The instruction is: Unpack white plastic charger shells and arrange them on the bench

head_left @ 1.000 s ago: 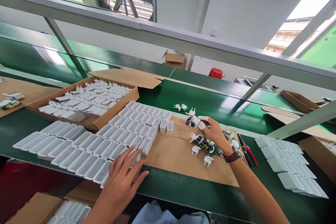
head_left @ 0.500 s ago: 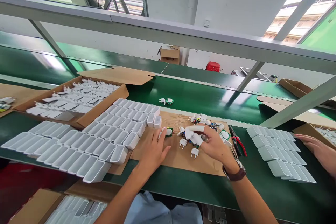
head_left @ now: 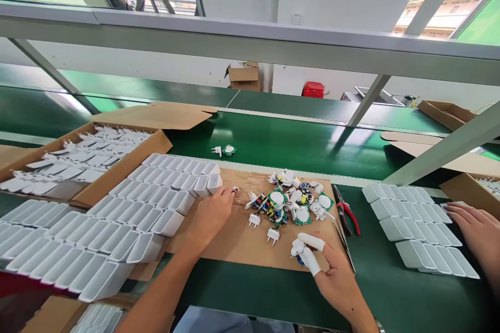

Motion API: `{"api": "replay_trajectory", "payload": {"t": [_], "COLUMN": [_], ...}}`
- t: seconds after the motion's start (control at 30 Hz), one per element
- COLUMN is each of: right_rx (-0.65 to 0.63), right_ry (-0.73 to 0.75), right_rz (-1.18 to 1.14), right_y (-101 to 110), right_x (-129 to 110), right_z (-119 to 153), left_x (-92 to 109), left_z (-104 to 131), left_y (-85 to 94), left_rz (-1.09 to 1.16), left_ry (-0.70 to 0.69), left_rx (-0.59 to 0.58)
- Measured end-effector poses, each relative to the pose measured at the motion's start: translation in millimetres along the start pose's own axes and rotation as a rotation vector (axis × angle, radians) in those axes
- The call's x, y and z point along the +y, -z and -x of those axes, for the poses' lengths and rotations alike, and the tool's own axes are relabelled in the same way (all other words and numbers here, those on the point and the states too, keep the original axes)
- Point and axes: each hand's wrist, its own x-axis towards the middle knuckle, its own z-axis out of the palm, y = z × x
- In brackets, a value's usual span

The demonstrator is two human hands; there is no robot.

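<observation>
Red-handled pliers (head_left: 347, 213) beside plug parts (head_left: 287, 203)

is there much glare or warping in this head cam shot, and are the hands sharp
Head view: bright glare streaks the green conveyor belt and the windows at the upper right are blown out; the wide lens bows the overhead rail and stretches the white casings at the left edge; the left hand and right hand look reasonably sharp, with soft shadows beneath.

White housings (head_left: 164, 200): smooth plastic, slight sheen. Sheet (head_left: 242, 239) and box (head_left: 117, 169): matt brown corrugated cardboard, top layer of the sheet torn rough near its far edge. Counter (head_left: 390, 291) covering: dark green, satin; pliers (head_left: 346, 213) grips: glossy red plastic.
</observation>
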Motion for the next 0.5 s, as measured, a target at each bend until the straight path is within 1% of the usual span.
{"api": "replay_trajectory", "payload": {"t": [0.03,0.1,0.17,0.2,0.23,0.27,0.33,0.37,0.4,0.43,0.5], "right_rx": [-0.019,-0.103,-0.168,-0.175,-0.167,-0.153,-0.145,-0.16,-0.183,-0.205,-0.213], "right_ry": [0.019,0.049,0.084,0.103,0.118,0.126,0.11,0.089,0.068,0.051,0.04], "right_rz": [0.041,0.086,0.125,0.154,0.189,0.232,0.337,0.386,0.425,0.454,0.497], "right_y": [-5,-15,-24,-26,-26,-25,-19,-16,-13,-12,-12], "right_x": [2,5,6,6,7,8,13,17,21,25,35], "right_z": [0,0,-1,-1,0,1,6,10,15,20,29], "left_x": [1,10,25,34,43,52,63,65,63,59,39], "left_z": [-6,-19,-34,-42,-49,-55,-62,-63,-60,-55,-37], "left_y": [2.5,7.9,11.3,11.8,11.6,11.2,11.3,12.4,14.6,17.8,26.8], "left_rz": [0.033,0.117,0.207,0.251,0.293,0.332,0.404,0.438,0.475,0.514,0.582], "left_ry": [0.013,0.028,0.002,-0.034,-0.084,-0.144,-0.245,-0.269,-0.277,-0.267,-0.226], "left_rx": [0.027,0.087,0.146,0.16,0.147,0.106,-0.016,-0.056,-0.063,-0.034,0.099]}}
